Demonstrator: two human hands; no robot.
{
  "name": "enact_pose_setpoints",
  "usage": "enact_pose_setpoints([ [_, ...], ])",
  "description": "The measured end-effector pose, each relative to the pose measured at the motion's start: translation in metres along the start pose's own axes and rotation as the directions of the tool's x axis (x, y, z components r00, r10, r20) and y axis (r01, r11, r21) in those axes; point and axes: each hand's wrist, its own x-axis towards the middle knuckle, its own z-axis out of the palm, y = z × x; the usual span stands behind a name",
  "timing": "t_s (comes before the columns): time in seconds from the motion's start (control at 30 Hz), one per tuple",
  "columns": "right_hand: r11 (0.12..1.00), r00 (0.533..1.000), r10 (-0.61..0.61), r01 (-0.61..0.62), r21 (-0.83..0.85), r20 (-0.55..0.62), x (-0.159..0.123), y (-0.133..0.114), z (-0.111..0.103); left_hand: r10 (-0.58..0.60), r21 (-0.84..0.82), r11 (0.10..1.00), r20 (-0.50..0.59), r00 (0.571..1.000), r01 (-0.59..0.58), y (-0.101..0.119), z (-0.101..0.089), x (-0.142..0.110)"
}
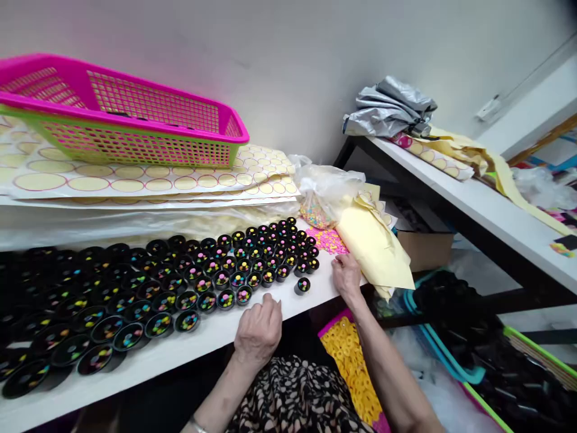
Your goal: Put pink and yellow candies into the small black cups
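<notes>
My left hand (pixel 259 329) is curled closed at the front edge of the white table (pixel 211 334), just in front of the nearest black cups; whatever is inside its fingers is hidden. Many small round black cups (pixel 226 298) stand in close rows, with coloured beads inside and pink or yellow pieces in the middle of several. One black cup (pixel 302 286) stands apart, between my hands. My right hand (pixel 346 275) rests with bent, closed fingers beside a pile of small pink and yellow pieces (pixel 330 242). Its fingertips are too small and turned away to show any piece.
A pink and green basket (pixel 157 147) sits on sticker sheets (pixel 189 187) behind the cups. A clear bag of beads (pixel 315 210) and yellow paper (pixel 374 240) lie right. Below are a bag of yellow rings (pixel 349 355) and a bin of black parts (pixel 509 373).
</notes>
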Motion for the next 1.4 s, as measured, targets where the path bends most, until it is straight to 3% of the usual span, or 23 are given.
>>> enact_pose_setpoints([
  [0.1,0.999,0.998,-0.002,0.005,-0.04,0.068,0.004,0.01,0.004,-0.009,-0.002,1.0,0.024,1.0,0.009,0.002,-0.001,-0.001],
  [0.27,0.997,0.983,-0.052,0.061,-0.042,0.176,0.003,0.005,0.004,-0.024,0.001,1.0,0.081,0.996,0.024,0.006,-0.002,-0.009],
  [0.37,0.991,0.939,-0.111,0.129,-0.034,0.326,0.002,-0.002,0.004,-0.031,0.016,0.999,0.117,0.993,0.03,0.006,-0.001,-0.012],
  [0.47,0.995,0.893,-0.096,0.101,0.012,0.44,0.003,-0.012,0.003,-0.031,0.008,1.0,0.12,0.992,0.03,0.005,-0.001,-0.012],
  [0.63,0.999,0.909,-0.035,0.026,0.028,0.414,0.014,-0.014,0.003,-0.026,-0.02,0.999,0.101,0.995,0.028,0.004,0.001,-0.011],
  [0.8,0.996,0.909,-0.068,0.039,0.079,0.412,0.012,-0.011,0.0,-0.046,-0.055,0.997,0.076,0.996,0.051,0.005,-0.001,-0.009],
  [1.0,0.98,0.934,-0.169,0.194,-0.052,0.314,-0.003,-0.001,0.006,-0.047,-0.023,0.998,0.098,0.994,0.05,0.008,-0.005,-0.012],
  [1.1,0.972,0.953,-0.188,0.215,-0.096,0.24,-0.005,-0.005,0.003,-0.051,-0.009,0.999,0.106,0.993,0.053,0.007,-0.006,-0.013],
  [1.2,0.968,0.97,-0.241,0.238,0.08,0.033,-0.012,-0.039,-0.01,-0.055,-0.019,0.998,0.102,0.993,0.058,0.006,-0.007,-0.015],
  [1.27,0.905,0.945,-0.326,0.32,0.282,-0.025,-0.024,-0.079,-0.018,-0.064,-0.079,0.994,0.119,0.991,0.073,0.006,-0.006,-0.017],
  [1.33,0.787,0.877,-0.478,0.399,0.47,0.057,-0.04,-0.125,-0.02,-0.079,-0.168,0.98,0.153,0.985,0.105,0.008,-0.002,-0.02],
  [1.4,0.664,0.741,-0.655,0.472,0.581,0.146,-0.058,-0.165,-0.014,-0.103,-0.238,0.96,0.192,0.976,0.149,0.013,0.006,-0.023],
])
